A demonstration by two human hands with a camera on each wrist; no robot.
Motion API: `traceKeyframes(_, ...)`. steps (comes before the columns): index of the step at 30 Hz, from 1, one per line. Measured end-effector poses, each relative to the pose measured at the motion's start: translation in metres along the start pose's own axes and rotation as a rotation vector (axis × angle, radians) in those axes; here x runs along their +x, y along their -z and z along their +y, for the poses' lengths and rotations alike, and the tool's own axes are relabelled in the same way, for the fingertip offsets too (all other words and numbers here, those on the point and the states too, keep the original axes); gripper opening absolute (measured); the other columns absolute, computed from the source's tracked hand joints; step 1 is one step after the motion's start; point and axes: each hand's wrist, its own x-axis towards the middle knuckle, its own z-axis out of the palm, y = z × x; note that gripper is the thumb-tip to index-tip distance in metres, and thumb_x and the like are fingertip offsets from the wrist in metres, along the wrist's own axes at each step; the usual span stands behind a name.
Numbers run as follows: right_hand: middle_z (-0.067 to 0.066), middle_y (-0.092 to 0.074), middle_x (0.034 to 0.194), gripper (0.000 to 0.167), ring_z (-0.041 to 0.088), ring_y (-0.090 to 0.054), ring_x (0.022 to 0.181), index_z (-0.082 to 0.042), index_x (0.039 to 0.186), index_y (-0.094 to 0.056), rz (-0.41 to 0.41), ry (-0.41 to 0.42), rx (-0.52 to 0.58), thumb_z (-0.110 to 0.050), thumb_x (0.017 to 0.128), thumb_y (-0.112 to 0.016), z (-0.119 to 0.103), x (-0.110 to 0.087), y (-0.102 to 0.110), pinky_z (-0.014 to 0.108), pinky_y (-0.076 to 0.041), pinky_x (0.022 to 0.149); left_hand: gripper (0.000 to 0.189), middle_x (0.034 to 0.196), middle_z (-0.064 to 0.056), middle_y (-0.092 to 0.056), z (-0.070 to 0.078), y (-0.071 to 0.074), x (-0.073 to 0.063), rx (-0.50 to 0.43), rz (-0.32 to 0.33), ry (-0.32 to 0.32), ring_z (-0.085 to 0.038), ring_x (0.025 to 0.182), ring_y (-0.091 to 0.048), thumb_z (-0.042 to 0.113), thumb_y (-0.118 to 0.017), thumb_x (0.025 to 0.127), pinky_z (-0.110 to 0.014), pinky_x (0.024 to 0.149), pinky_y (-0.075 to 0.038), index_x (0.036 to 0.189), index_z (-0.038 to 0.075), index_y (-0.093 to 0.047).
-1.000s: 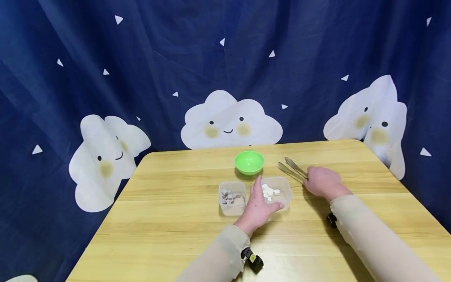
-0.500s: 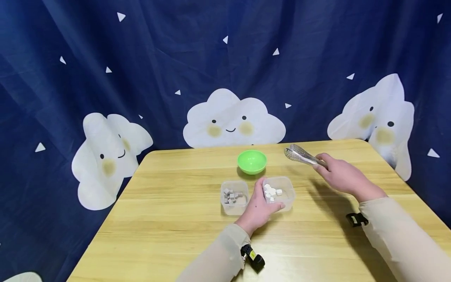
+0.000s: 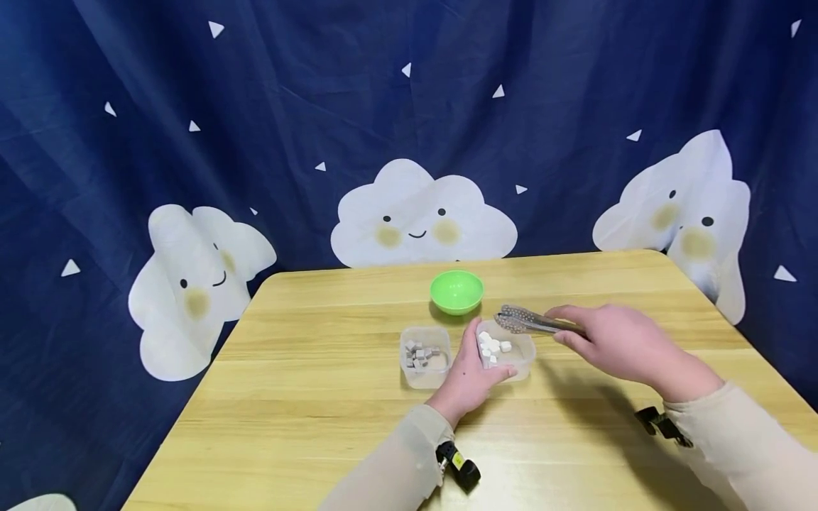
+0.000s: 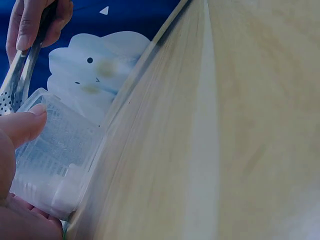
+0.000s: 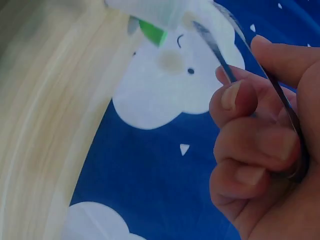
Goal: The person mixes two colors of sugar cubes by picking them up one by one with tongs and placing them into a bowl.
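My left hand [image 3: 469,376] grips a clear plastic container [image 3: 525,363], thumb on the near wall and fingers round the left side. Several white cubes [image 3: 491,346] lie inside it; the left wrist view shows the container's wall [image 4: 65,130] with the thumb against it. In my right hand [image 3: 623,344] are perforated metal tongs [image 3: 533,321], held between thumb and curled fingers. Their heads overlap the container's far rim in the head view, and nothing shows between them. The right wrist view shows the two tong arms [image 5: 215,50] slightly apart.
Left of the held container stands a second clear container [image 3: 424,380] with several grey cubes [image 3: 418,355]. Behind both sits a green bowl [image 3: 456,292]. The wooden table [image 3: 287,397] ends at a dark blue curtain [image 3: 307,92] printed with clouds.
My right hand has raised the tongs from the table, then brought them down and left to the white cubes' container. The tong heads have drawn together. My left hand stays on the container.
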Motion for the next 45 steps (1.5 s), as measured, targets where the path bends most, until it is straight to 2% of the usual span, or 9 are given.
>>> traceKeyframes(3,0.005,-0.075,0.099,0.035,0.028,-0.071,0.076,-0.024,0.129,-0.069,0.006,0.022,-0.025,-0.036,0.096,-0.068,-0.007,0.000,-0.006,0.051,-0.053,0.058,0.110,0.160,0.001,-0.035,0.000,0.001,0.000,-0.001,-0.004,0.004,-0.019,0.142,-0.037,0.028,-0.087,0.079,-0.043,0.119,-0.025,0.162,0.028,-0.015)
traceKeyframes(8,0.008,-0.076,0.097,0.035,0.032,-0.071,0.077,-0.023,0.127,-0.071,0.010,0.037,-0.058,-0.035,0.094,-0.072,-0.016,0.001,-0.019,0.051,-0.052,0.053,0.109,0.161,0.001,-0.034,0.000,0.002,-0.001,-0.005,-0.007,0.003,-0.018,0.142,-0.037,0.029,-0.087,0.079,-0.044,0.120,-0.024,0.162,0.030,-0.016)
traceKeyframes(17,0.005,-0.075,0.087,0.033,0.028,-0.069,0.067,-0.023,0.122,-0.073,0.056,0.069,-0.094,-0.033,0.090,-0.075,-0.028,0.005,-0.035,0.042,-0.042,0.041,0.108,0.162,0.002,-0.031,0.000,0.003,-0.002,0.002,-0.011,-0.024,-0.018,0.144,-0.035,0.030,-0.086,0.080,-0.043,0.120,-0.024,0.162,0.026,-0.016)
traceKeyframes(22,0.002,-0.076,0.090,0.031,0.023,-0.067,0.064,-0.021,0.120,-0.075,0.077,0.081,-0.063,-0.028,0.090,-0.077,-0.030,0.004,-0.039,0.038,-0.041,0.041,0.108,0.161,0.000,-0.033,-0.001,0.002,-0.003,0.008,-0.013,-0.025,-0.020,0.144,-0.035,0.031,-0.086,0.081,-0.045,0.119,-0.025,0.162,0.024,-0.016)
traceKeyframes(29,0.004,-0.077,0.099,0.032,0.016,-0.064,0.064,-0.020,0.122,-0.075,0.096,0.088,-0.025,-0.026,0.090,-0.076,-0.029,0.001,-0.036,0.039,-0.045,0.045,0.107,0.161,-0.002,-0.032,-0.002,0.003,-0.004,0.023,-0.012,-0.025,-0.020,0.144,-0.034,0.032,-0.086,0.081,-0.045,0.119,-0.025,0.162,0.026,-0.017)
traceKeyframes(35,0.007,-0.076,0.107,0.032,0.029,-0.072,0.080,-0.020,0.124,-0.075,0.115,0.079,0.011,-0.027,0.092,-0.074,-0.022,-0.001,-0.027,0.050,-0.054,0.058,0.107,0.161,0.000,-0.032,-0.001,0.004,-0.003,0.013,-0.014,-0.024,-0.018,0.143,-0.036,0.030,-0.086,0.080,-0.044,0.119,-0.025,0.162,0.027,-0.016)
traceKeyframes(38,0.008,-0.075,0.110,0.032,0.032,-0.073,0.084,-0.020,0.125,-0.074,0.121,0.072,0.029,-0.026,0.094,-0.073,-0.019,-0.002,-0.021,0.053,-0.056,0.063,0.107,0.161,0.001,-0.032,0.000,0.004,-0.003,0.002,-0.016,-0.022,-0.017,0.142,-0.036,0.029,-0.086,0.080,-0.043,0.119,-0.025,0.162,0.027,-0.017)
traceKeyframes(45,0.011,-0.075,0.110,0.034,0.025,-0.069,0.074,-0.019,0.128,-0.072,0.157,0.040,0.036,-0.027,0.096,-0.071,-0.013,0.007,-0.014,0.052,-0.052,0.057,0.105,0.159,0.003,-0.035,-0.001,0.004,-0.003,0.001,-0.017,-0.032,-0.014,0.139,-0.039,0.029,-0.086,0.080,-0.041,0.119,-0.027,0.161,0.031,-0.018)
